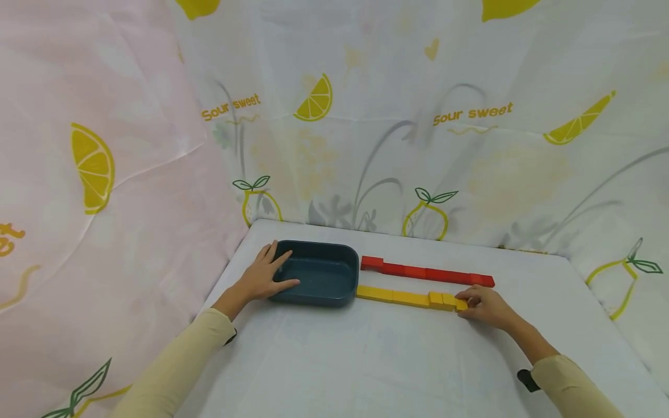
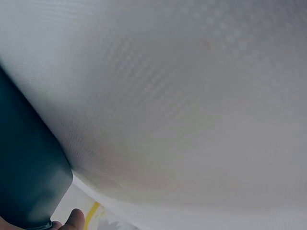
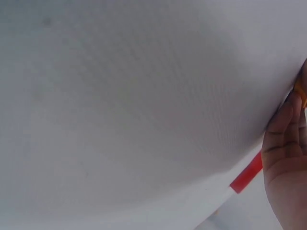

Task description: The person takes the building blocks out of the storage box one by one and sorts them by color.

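Note:
A dark teal rectangular tub [image 1: 320,276] stands on the white table. Over its left rim lies my left hand [image 1: 263,276], fingers spread and fairly straight; in the left wrist view only its fingertips [image 2: 73,221] show, beside the tub's outer wall [image 2: 29,158]. To the right of the tub, yellow blocks [image 1: 410,299] form a row that starts near its wall. My right hand [image 1: 487,307] pinches a small yellow block [image 1: 461,305] at the right end of that row. In the right wrist view this block is mostly hidden by the fingers.
Behind the yellow row runs a roughly parallel row of red blocks [image 1: 449,276], close to my right fingers. White cloth covers the table [image 1: 366,360]. Printed fabric with lemons [image 1: 334,151] hangs along the back and left side.

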Available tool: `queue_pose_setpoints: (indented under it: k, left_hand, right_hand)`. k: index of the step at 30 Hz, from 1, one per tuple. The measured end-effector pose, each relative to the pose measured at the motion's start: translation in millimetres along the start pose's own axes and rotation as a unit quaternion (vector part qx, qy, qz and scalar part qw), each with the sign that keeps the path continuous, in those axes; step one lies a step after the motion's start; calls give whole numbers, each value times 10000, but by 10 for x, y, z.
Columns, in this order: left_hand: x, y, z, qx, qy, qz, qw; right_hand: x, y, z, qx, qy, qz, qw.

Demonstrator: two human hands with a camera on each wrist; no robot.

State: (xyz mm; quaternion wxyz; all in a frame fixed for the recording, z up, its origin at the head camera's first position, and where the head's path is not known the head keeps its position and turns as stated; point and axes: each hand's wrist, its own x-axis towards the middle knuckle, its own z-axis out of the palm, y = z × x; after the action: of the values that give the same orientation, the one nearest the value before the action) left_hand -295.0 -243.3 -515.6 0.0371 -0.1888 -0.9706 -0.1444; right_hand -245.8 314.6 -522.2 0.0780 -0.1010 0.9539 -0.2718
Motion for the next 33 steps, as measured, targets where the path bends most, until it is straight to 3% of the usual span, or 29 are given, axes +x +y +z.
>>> queue_pose_setpoints:
  k: [17,23,27,29,33]
  left_hand:
    - [153,78,78,6,-108,260,9996]
    - [246,21,103,601,36,736,9955]
    - [112,-42,82,759,174,988,9921]
    - [19,-92,15,586,473,984,9923]
    - [-135,-218,-238,157,1088,556,9924]
  right_hand:
    - [-173,126,60,332,119,389,9986]
    - [-246,71,22,641,66,433,9970]
    - [-355,-1,-45,809,-26,560,9951]
    - [-407,-32,-121,719,35,462,9963]
    - [-467,-50,-336,210,787,187,9965]
